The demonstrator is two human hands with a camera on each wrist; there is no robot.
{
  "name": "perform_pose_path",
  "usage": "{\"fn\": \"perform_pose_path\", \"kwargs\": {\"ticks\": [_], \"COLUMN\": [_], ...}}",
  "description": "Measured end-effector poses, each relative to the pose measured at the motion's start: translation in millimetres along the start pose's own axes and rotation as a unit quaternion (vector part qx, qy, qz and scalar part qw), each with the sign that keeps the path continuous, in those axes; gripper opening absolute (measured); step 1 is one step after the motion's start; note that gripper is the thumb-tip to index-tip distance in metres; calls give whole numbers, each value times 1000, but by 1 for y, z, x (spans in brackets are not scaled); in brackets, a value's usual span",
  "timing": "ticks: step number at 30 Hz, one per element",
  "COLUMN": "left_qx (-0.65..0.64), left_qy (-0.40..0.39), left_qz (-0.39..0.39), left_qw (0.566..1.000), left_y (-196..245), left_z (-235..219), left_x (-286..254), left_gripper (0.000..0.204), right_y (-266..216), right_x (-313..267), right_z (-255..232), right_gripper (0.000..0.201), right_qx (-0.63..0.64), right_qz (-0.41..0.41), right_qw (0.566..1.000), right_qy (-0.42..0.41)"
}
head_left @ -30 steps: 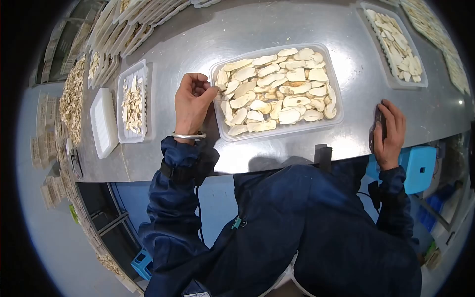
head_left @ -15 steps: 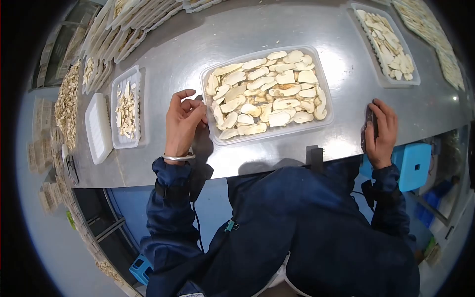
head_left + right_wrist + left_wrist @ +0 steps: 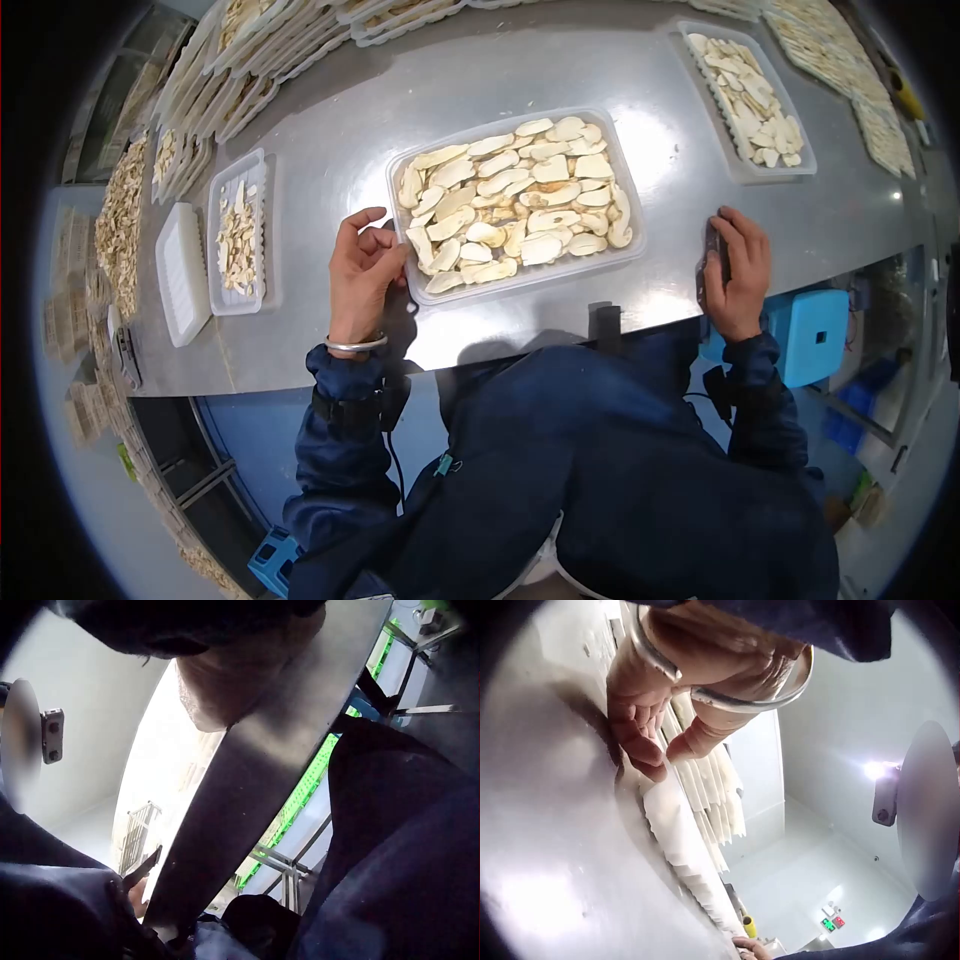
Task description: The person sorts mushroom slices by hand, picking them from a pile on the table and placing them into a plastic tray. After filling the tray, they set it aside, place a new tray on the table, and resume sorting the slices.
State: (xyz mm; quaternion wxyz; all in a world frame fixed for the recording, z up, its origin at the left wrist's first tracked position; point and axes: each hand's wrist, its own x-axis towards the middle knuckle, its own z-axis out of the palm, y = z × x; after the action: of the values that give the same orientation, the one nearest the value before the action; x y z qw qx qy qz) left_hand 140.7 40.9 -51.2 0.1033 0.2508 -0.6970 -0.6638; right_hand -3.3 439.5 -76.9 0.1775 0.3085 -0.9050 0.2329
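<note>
A clear tray of pale slices laid flat and close together sits in the middle of the metal table. At its left side is my left hand, thumb and curled fingers at the rim. The left wrist view shows that hand from the side, pinching the edge of the tray between thumb and fingertips. To the right of the tray my right hand rests near the table's front edge, fingers loosely bent, beside a dark patch. Only the back part of the right hand shows in the right wrist view.
A tray of small pieces and a tilted white tray lie left. Another filled tray stands at the back right. Stacked trays line the back left. A blue stool is below the right edge.
My left hand has slid along the tray's left side toward my body. The head view has shifted, so the trays and table appear farther left and slightly lower.
</note>
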Motion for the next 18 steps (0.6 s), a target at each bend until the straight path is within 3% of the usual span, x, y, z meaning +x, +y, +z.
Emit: {"fn": "perform_pose_path", "kwargs": {"ticks": [8, 13, 18], "left_qx": [-41, -63, -54], "left_qy": [3, 20, 13], "left_qz": [31, 47, 18], "left_qw": [999, 997, 998], "left_y": [-21, -27, -23], "left_z": [-15, -15, -17], "left_x": [24, 11, -11], "left_gripper": [42, 44, 48], "right_y": [-27, -26, 6], "right_x": [17, 17, 34], "right_z": [13, 10, -2], "right_gripper": [39, 39, 38], "right_qx": [9, 23, 54], "right_qz": [10, 8, 94], "right_qw": [1000, 1000, 986], "right_qy": [9, 6, 125]}}
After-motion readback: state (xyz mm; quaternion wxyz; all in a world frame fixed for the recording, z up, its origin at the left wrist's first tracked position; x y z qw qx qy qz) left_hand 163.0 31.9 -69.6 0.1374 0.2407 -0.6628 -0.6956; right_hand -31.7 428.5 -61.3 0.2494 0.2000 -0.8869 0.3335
